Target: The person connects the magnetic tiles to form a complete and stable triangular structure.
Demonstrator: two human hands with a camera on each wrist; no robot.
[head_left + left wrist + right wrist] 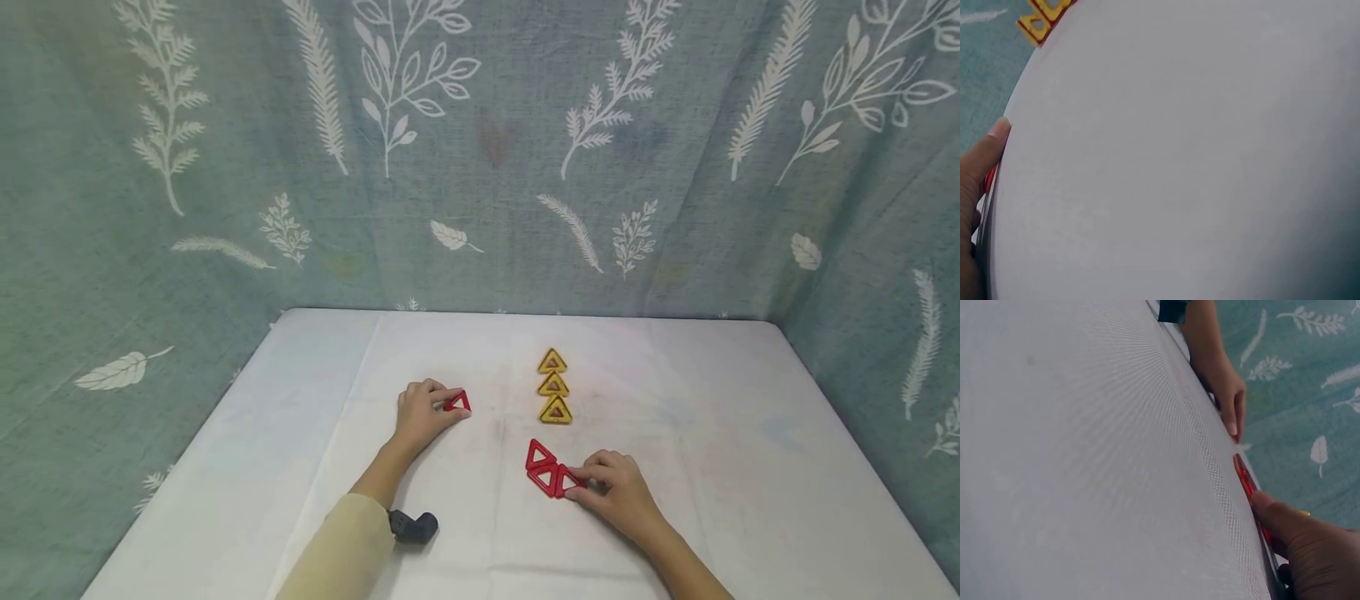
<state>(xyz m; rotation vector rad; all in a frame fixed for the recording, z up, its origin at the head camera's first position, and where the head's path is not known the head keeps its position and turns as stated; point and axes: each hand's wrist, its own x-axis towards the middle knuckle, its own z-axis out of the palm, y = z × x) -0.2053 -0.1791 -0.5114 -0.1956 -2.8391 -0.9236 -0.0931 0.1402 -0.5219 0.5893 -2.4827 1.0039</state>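
My left hand (420, 414) pinches a small red open-centred triangle tile (467, 401) between thumb and fingers, left of the other tiles. To the right and nearer, three matching red triangles (543, 478) lie edge to edge on the table. Thumb and fingers of my right hand (621, 493) pinch the rightmost red triangle (559, 482) of that group. In the right wrist view, the right thumb (1272, 512) lies against a red tile (1245, 478). Only part of the left hand (979, 156) shows in the left wrist view, with a sliver of red (989, 180) beneath it.
Three yellow triangles (555, 419) with reddish centres form a column beyond the red group. A white cloth covers the table (675, 400). Behind it hangs a blue-green curtain (480, 225) with white leaf prints. A black device (412, 527) sits at the left wrist.
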